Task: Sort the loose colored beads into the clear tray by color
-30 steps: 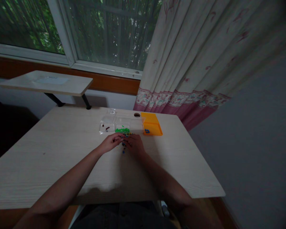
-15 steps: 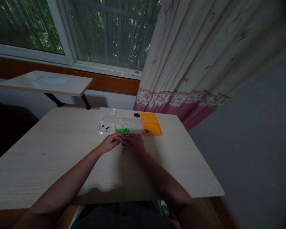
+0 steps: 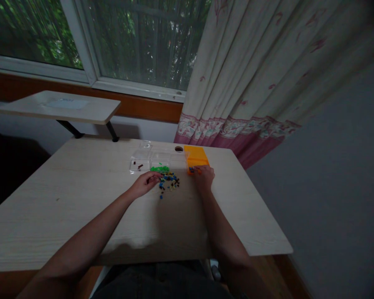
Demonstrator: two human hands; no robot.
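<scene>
A loose pile of small building bricks (image 3: 173,177), blue, yellow and black, lies mid-table. At its left edge is my left hand (image 3: 145,184), thumb and fingers closed together; whatever they pinch is too small to make out. My right hand (image 3: 205,177) reaches over the front of an open orange box (image 3: 195,153), fingertips close to the blue bricks (image 3: 191,170) inside. Its fingers are drawn together, and I cannot make out what is between them. One blue brick (image 3: 161,197) sits apart, nearer to me.
Clear plastic boxes stand behind the pile: one holds green bricks (image 3: 160,169), another a few dark brown bricks (image 3: 140,166). A round cable hole (image 3: 178,149) is near the table's back edge. A raised shelf (image 3: 62,106) stands at the back left, a curtain (image 3: 237,83) behind.
My right hand has moved right, from the pile to the orange box, uncovering the bricks. My left hand has stayed almost in place beside the pile.
</scene>
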